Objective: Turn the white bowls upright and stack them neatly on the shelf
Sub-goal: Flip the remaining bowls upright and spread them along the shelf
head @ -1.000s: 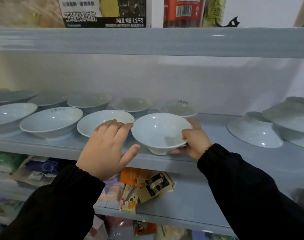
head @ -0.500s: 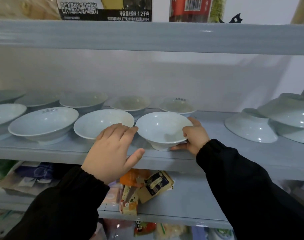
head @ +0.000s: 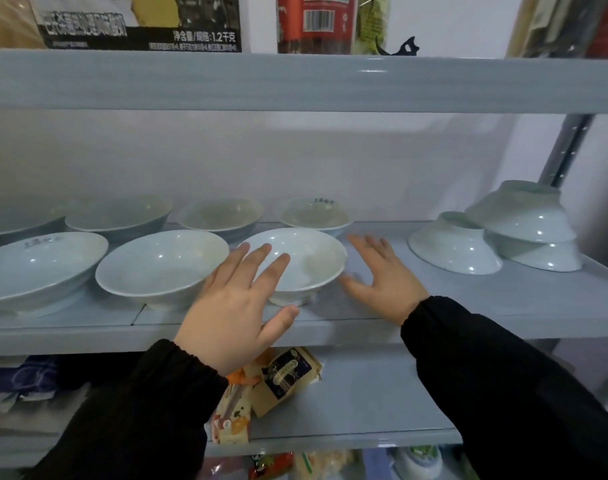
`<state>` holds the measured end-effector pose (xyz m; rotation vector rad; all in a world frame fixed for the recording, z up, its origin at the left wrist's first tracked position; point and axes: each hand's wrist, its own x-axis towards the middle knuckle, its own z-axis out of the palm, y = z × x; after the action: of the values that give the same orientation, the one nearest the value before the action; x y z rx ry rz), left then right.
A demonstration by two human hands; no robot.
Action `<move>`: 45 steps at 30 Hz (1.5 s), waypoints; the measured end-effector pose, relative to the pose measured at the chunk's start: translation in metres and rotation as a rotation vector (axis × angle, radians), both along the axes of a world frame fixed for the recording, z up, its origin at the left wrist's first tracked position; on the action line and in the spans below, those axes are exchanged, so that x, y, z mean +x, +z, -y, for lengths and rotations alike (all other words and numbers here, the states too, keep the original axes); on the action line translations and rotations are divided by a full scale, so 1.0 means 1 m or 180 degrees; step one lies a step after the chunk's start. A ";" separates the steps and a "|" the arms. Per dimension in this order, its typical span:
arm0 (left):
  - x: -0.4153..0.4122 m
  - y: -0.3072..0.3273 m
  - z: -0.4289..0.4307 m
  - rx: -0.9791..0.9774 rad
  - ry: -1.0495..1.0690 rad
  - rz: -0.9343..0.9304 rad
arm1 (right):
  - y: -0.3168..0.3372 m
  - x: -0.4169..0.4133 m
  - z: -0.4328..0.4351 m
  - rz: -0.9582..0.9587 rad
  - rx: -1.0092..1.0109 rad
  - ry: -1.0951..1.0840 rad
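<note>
Several white bowls stand upright in two rows on the grey shelf (head: 469, 306). The nearest upright bowl (head: 309, 261) sits at the front middle. My left hand (head: 236, 306) hovers over its left rim, fingers spread, holding nothing. My right hand (head: 382, 275) is open just right of that bowl, off its rim. At the right, an upside-down bowl (head: 455, 247) lies alone, and beside it a tilted upside-down bowl (head: 524, 213) rests on another inverted bowl (head: 545, 254).
A shelf board (head: 295, 81) runs close overhead with packages (head: 140, 22) on it. Snack packets (head: 278, 379) lie on the lower shelf. A metal upright post (head: 565, 147) stands at the right rear.
My right hand has let go of the front middle bowl and opened beside it. My left hand has spread its fingers. The bowl now rests on the shelf.
</note>
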<state>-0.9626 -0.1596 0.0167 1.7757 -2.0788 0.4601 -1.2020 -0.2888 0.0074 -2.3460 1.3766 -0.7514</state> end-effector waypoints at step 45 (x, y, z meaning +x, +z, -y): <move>-0.285 -0.023 0.167 0.0051 -0.0204 0.0093 | 0.042 -0.324 0.188 -0.1849 -0.1431 -0.0274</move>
<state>-1.2473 -0.3264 -0.0065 1.7156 -2.1580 0.4553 -1.5257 -0.4766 0.0496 -3.0431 1.6774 -0.4437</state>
